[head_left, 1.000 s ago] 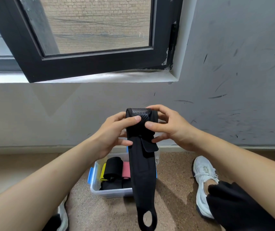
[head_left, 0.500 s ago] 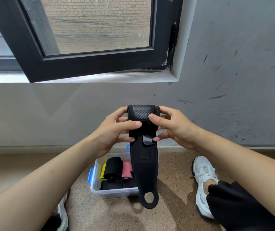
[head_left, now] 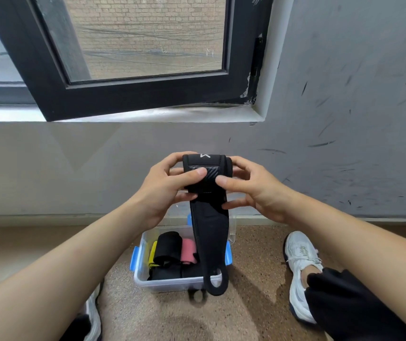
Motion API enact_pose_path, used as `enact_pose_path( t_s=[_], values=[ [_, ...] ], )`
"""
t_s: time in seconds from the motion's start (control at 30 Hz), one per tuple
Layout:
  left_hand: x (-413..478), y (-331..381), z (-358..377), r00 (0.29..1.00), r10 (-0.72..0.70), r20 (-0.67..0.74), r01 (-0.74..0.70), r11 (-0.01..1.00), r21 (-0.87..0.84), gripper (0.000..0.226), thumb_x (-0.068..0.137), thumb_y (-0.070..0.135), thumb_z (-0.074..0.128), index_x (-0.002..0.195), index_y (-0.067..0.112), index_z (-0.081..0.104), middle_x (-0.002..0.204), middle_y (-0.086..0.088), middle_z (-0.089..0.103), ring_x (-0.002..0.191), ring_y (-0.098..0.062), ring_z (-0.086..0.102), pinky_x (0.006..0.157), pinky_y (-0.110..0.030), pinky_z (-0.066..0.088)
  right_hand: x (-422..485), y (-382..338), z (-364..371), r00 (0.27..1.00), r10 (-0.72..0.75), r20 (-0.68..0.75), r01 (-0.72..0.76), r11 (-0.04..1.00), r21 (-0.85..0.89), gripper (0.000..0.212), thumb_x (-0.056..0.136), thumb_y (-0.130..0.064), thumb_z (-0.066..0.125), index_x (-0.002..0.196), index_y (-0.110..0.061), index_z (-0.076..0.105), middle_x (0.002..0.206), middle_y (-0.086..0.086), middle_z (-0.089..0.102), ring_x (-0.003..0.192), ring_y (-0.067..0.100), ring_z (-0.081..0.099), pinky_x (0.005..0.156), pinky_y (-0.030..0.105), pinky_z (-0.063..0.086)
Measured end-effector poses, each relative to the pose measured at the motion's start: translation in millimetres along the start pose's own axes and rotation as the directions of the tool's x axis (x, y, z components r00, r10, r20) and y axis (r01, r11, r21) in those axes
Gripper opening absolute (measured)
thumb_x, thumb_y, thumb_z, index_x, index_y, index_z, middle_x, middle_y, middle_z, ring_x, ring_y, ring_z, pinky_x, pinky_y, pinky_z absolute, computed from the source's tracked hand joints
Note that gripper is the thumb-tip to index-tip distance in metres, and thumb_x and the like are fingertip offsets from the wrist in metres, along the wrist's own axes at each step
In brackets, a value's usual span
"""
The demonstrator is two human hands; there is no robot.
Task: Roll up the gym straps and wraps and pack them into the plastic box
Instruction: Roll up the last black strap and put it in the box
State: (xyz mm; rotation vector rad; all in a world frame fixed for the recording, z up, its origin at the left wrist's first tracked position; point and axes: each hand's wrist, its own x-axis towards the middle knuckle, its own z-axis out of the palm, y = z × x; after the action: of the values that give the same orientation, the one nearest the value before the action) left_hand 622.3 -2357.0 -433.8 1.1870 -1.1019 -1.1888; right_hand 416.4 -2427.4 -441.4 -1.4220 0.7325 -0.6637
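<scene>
I hold a black gym wrap (head_left: 209, 230) in front of the wall, partly rolled at its top. My left hand (head_left: 165, 193) grips the roll from the left, thumb on its front. My right hand (head_left: 253, 190) grips it from the right, thumb on the carbon-pattern patch. The loose tail hangs down and ends in a thumb loop over the box's front edge. Below stands a clear plastic box (head_left: 172, 283) with blue latches. It holds a black roll (head_left: 168, 247), a pink roll (head_left: 189, 251), a yellow band (head_left: 152, 254) and more black pieces.
The box stands on a speckled brown floor by a grey wall. My white shoe (head_left: 300, 271) and a black trouser leg are at the right, another shoe (head_left: 93, 313) at the lower left. An open black window frame (head_left: 147, 94) juts out overhead.
Both hands have turned the roll further, so the rolled part is thicker and the hanging tail has shortened. The thumb loop has risen from below the box to its front edge.
</scene>
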Motion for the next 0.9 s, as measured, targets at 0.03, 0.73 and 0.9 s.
enact_pose_path(
  t_s=[0.03, 0.73, 0.9],
  values=[
    [-0.4, 0.2, 0.2, 1.000, 0.015, -0.002, -0.015, 1.000, 0.000, 0.055, 0.073, 0.030, 0.079, 0.126, 0.023, 0.065, 0.104, -0.001, 0.078, 0.094, -0.019, 0.075, 0.073, -0.029, 0.058, -0.6, -1.4, -0.3, 1.000, 0.027, 0.010, -0.027, 1.000, 0.003, 0.053, 0.081, -0.035, 0.080, 0.130, -0.022, 0.063, 0.123, 0.012, 0.067, 0.098, 0.024, 0.073, 0.077, 0.042, 0.060],
    [-1.3, -1.1, 4.7, 0.978, -0.188, 0.087, 0.188, 0.982, 0.009, 0.050, 0.083, 0.053, 0.071, 0.126, 0.029, 0.066, 0.117, 0.000, 0.073, 0.098, -0.020, 0.076, 0.071, -0.030, 0.059, 2.3, 1.2, -2.0, 0.997, -0.051, -0.055, 0.052, 0.998, 0.021, 0.062, 0.072, -0.014, 0.087, 0.128, -0.013, 0.060, 0.127, 0.012, 0.068, 0.114, 0.027, 0.068, 0.077, 0.034, 0.059],
    [-0.1, -0.7, 2.9, 0.993, -0.113, 0.034, 0.112, 0.994, 0.013, 0.040, 0.087, 0.035, 0.074, 0.124, 0.021, 0.067, 0.103, 0.003, 0.076, 0.093, -0.018, 0.075, 0.070, -0.028, 0.058, 0.8, -1.7, -3.8, 1.000, -0.005, 0.020, 0.004, 1.000, 0.019, 0.054, 0.085, -0.013, 0.080, 0.133, -0.020, 0.056, 0.135, 0.012, 0.060, 0.116, 0.026, 0.068, 0.084, 0.040, 0.060]
  ],
)
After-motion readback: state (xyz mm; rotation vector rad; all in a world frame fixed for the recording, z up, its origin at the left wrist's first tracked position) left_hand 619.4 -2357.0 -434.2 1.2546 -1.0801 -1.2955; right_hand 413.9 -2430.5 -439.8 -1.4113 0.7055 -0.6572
